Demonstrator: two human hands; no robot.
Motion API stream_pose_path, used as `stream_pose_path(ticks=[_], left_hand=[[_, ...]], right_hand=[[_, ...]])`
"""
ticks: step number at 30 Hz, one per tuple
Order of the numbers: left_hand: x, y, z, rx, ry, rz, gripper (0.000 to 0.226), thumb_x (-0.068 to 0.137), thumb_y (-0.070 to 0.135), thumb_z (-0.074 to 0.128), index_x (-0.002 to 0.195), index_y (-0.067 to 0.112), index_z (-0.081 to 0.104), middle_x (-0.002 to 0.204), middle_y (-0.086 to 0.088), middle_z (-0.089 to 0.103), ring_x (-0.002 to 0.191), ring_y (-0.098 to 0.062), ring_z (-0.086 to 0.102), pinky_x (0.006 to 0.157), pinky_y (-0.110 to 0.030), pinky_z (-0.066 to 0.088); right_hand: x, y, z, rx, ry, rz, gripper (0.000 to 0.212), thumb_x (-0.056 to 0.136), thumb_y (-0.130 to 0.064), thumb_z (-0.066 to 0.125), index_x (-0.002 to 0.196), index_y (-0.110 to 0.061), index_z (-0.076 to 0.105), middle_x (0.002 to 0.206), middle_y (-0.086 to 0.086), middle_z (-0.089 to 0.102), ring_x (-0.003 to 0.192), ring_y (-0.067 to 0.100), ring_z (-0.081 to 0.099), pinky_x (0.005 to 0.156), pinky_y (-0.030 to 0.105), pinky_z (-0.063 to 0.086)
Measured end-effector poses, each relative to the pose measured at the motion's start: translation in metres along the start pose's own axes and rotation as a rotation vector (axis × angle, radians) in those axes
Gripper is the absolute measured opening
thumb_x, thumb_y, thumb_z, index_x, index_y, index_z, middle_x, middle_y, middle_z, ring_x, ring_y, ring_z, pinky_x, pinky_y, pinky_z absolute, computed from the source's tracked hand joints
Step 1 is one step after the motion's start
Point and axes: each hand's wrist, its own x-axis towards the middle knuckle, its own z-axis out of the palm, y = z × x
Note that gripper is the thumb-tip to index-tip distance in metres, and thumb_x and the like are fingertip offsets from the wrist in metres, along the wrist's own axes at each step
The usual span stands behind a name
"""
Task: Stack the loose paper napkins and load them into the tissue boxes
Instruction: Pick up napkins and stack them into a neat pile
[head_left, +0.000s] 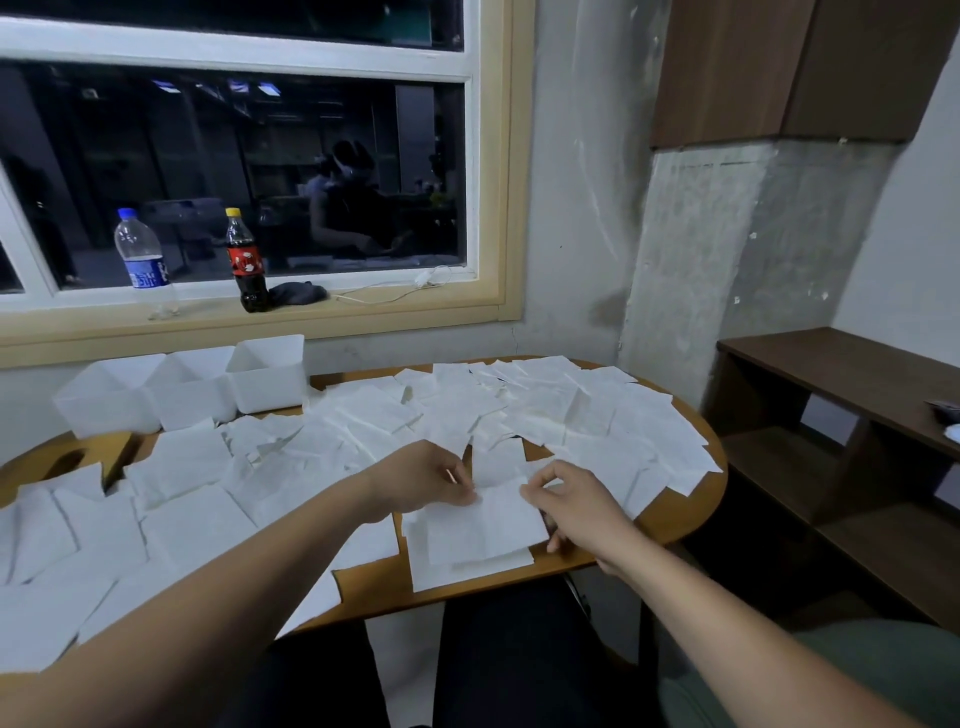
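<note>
View: the head camera is looking forward and down over both forearms onto the counter (670, 514).
Landmark: a small napkin stack (467, 569) is lying at the counter's near edge, just in front of the person's lap.
Task's thing: the top napkin (483, 525) is sitting on that stack, turned slightly askew to the sheets under it.
Left hand: the left hand (421, 480) is reaching in from the stack's left, and its fingers (460, 493) are pinching the top napkin's far left corner.
Right hand: the right hand (576, 501) is coming in from the stack's right, thumb and forefinger closing on the far right corner and the other fingers curling down beside the sheet's right edge.
Key relation: the top napkin is lying between the two hands and slightly nearer the person than the fingertips. It looks close to square, with its fold crease running away from the person. Both hands are equally near, so squaring it up is looking like a two-handed job.
Loose napkins: the loose napkins (363, 421) are spreading beyond the stack and far to its left, many overlapping.
Tissue boxes: three white tissue boxes (197, 389) are standing open in a row well beyond the stack to its far left, looking empty so far as their insides show.
Judgement: stacking is looking barely begun, and loading is looking not yet started.
</note>
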Motion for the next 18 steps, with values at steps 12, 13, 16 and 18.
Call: stream_pose_path(ticks=[12,13,16,18], left_hand=[[-0.005,-0.022,0.009,0.366,-0.051,-0.015,0.020,0.092,0.039,0.085,0.103,0.025,0.078,0.104,0.007,0.071,0.096,-0.014,0.065,0.077,-0.022,0.051],[-0.005,-0.023,0.010,0.382,-0.050,-0.013,0.019,0.091,0.038,0.086,0.101,0.025,0.077,0.102,0.007,0.071,0.094,-0.015,0.065,0.074,-0.020,0.049],[-0.001,-0.021,0.007,0.406,-0.006,0.010,0.022,0.088,0.037,0.089,0.099,0.025,0.075,0.099,0.006,0.070,0.091,-0.015,0.064,0.073,-0.020,0.048],[0.004,-0.017,0.004,0.405,0.064,0.028,0.023,0.089,0.038,0.088,0.102,0.024,0.075,0.100,0.006,0.070,0.090,-0.015,0.065,0.075,-0.021,0.053]], right_hand=[[0.012,0.005,0.018,-0.469,-0.055,-0.134,0.015,0.090,-0.032,0.077,0.099,-0.029,0.065,0.083,-0.006,0.073,0.078,0.013,0.070,0.075,0.036,0.061],[0.017,0.004,0.016,-0.556,-0.038,-0.170,0.011,0.093,-0.033,0.072,0.100,-0.029,0.066,0.088,-0.008,0.071,0.084,0.014,0.069,0.079,0.037,0.060],[0.036,0.001,0.013,-0.765,-0.034,-0.300,0.016,0.099,-0.036,0.064,0.113,-0.028,0.066,0.108,-0.011,0.059,0.104,0.015,0.059,0.089,0.038,0.055],[0.048,-0.001,0.014,-0.817,-0.081,-0.317,0.025,0.101,-0.040,0.064,0.122,-0.026,0.067,0.119,-0.006,0.055,0.112,0.016,0.054,0.093,0.039,0.053]])
